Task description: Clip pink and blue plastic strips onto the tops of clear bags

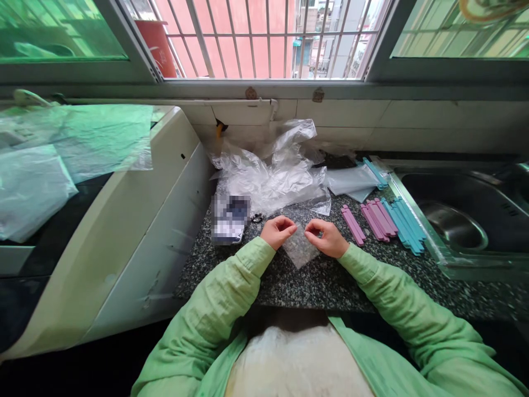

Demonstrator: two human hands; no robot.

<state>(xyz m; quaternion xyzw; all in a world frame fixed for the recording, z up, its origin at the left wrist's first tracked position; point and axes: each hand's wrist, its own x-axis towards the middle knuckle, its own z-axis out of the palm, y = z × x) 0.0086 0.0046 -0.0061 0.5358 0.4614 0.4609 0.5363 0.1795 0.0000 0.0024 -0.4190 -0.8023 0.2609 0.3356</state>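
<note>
My left hand [278, 231] and my right hand [326, 237] both pinch the top edge of a small clear plastic bag [300, 248] held just above the speckled granite counter [314, 281]. The bag hangs between the hands, its lower part resting toward the counter. Both arms wear light green sleeves. Pink sealing clips [367, 220] and blue sealing clips [405, 223] lie in rows to the right of my right hand.
A heap of crumpled clear plastic bags [268, 171] lies behind the hands. A blurred phone-like object [230, 219] sits at the left. A steel sink [458, 220] is at the right, a white appliance [136, 231] at the left, a barred window [264, 38] ahead.
</note>
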